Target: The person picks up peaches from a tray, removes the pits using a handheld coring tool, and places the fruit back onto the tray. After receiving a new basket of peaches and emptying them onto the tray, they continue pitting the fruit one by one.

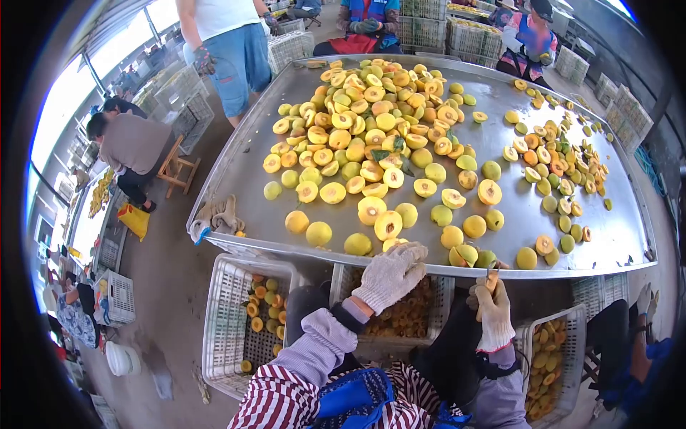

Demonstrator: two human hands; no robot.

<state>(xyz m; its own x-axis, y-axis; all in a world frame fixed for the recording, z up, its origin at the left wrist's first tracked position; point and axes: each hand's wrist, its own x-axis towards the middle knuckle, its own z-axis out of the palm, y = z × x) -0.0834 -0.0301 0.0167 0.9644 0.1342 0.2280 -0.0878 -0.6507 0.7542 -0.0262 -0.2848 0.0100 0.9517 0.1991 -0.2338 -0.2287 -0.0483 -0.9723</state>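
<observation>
My left hand (390, 274), in a white knit glove, is curled at the near rim of the steel table (236, 164), its fingers closed over a half-hidden yellow fruit. My right hand (493, 307), also gloved, grips a small knife with a wooden handle (492, 277) just below the rim. A big heap of yellow peaches and halved peaches (371, 136) covers the table's middle. Whole peaches (464, 229) lie near my hands.
White plastic crates stand under the table: one with peach halves (236, 322), one with pits (407, 314), one at right (550, 357). A rag (218, 217) lies on the table's left corner. Smaller halves (557, 164) spread at right. Other people work around the table and at left.
</observation>
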